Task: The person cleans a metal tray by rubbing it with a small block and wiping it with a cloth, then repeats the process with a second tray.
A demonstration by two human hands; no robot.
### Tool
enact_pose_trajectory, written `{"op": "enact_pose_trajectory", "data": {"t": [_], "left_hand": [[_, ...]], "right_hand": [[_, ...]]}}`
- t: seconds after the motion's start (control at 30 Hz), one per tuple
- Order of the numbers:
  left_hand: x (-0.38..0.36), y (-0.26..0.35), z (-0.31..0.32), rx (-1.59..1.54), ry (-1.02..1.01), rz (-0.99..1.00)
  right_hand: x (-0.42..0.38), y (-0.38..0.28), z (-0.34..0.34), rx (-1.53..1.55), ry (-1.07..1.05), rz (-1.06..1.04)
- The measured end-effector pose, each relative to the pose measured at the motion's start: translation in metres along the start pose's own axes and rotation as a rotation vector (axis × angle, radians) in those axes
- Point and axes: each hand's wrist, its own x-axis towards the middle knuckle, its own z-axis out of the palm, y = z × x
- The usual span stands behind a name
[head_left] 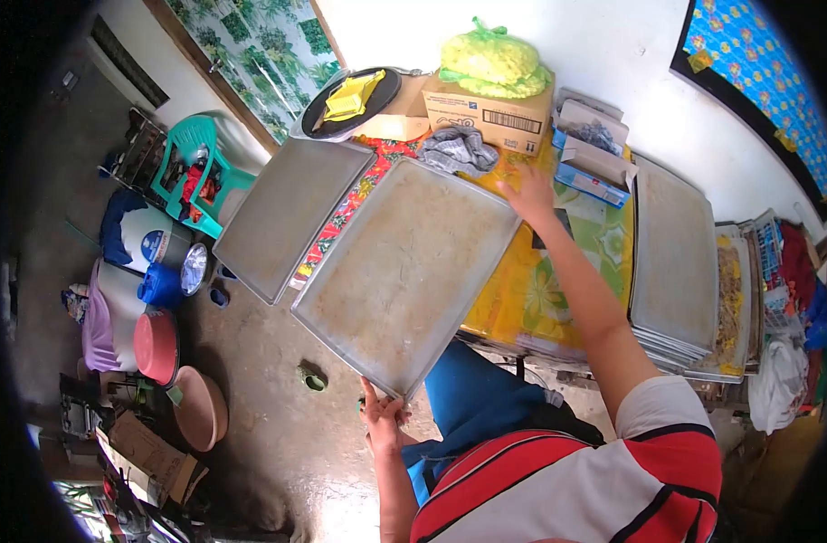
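Observation:
A large metal baking tray (404,262) lies slanted in front of me, its near end sticking out past the table's edge. My left hand (384,418) grips the near corner of this tray. At the tray's far right corner, my right hand (529,195) has its fingers spread, pointing toward a crumpled grey cloth (459,149). A second baking tray (296,213) rests to the left, also overhanging the edge. To the right is a stack of similar trays (674,262).
Behind the trays stand a cardboard box (490,122) under a green bag of yellow pieces (490,65), and small open boxes (594,167). A yellow patterned cover (567,290) lies on the table. On the left are a green chair (201,172) and basins (201,412); a slipper (312,377) lies on the floor.

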Motion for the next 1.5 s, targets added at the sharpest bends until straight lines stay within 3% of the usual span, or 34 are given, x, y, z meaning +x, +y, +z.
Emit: {"op": "enact_pose_trajectory", "data": {"t": [0.1,0.23,0.37,0.4,0.5,0.63,0.73,0.83,0.87,0.97,1.0,1.5], "left_hand": [[0.0,0.002,-0.005,0.021,0.001,-0.01],[-0.002,0.006,-0.009,0.001,-0.005,-0.023],[-0.001,0.005,-0.012,0.001,-0.006,-0.045],[0.0,0.003,-0.013,0.011,-0.008,-0.041],[0.007,-0.01,-0.021,-0.055,-0.024,0.002],[0.009,0.013,-0.002,-0.108,0.05,0.069],[0.017,0.015,-0.002,-0.065,0.006,0.04],[0.02,0.006,-0.016,0.02,-0.054,0.013],[0.019,0.009,-0.016,0.043,-0.058,-0.004],[0.016,0.017,-0.013,0.034,-0.068,-0.039],[0.016,0.017,-0.012,0.018,-0.067,-0.048],[0.017,0.014,-0.012,-0.031,-0.096,-0.003]], "right_hand": [[0.039,-0.041,0.026,0.078,-0.087,0.122],[0.07,-0.101,0.035,-0.037,-0.156,0.293],[0.095,-0.106,0.08,-0.12,-0.262,0.285],[0.093,-0.108,0.079,-0.149,-0.227,0.246],[0.117,-0.089,0.098,0.166,-0.177,0.129],[0.09,-0.126,0.049,0.271,0.032,-0.02],[0.067,-0.141,0.019,0.156,0.059,-0.114],[0.075,-0.123,0.039,0.164,-0.404,-0.207],[0.076,-0.118,0.062,0.203,-0.46,-0.269],[0.042,-0.119,0.132,-0.184,0.037,-0.357],[0.047,-0.124,0.136,-0.115,-0.051,-0.308],[-0.035,-0.222,0.16,0.086,-0.219,-0.586]]}}
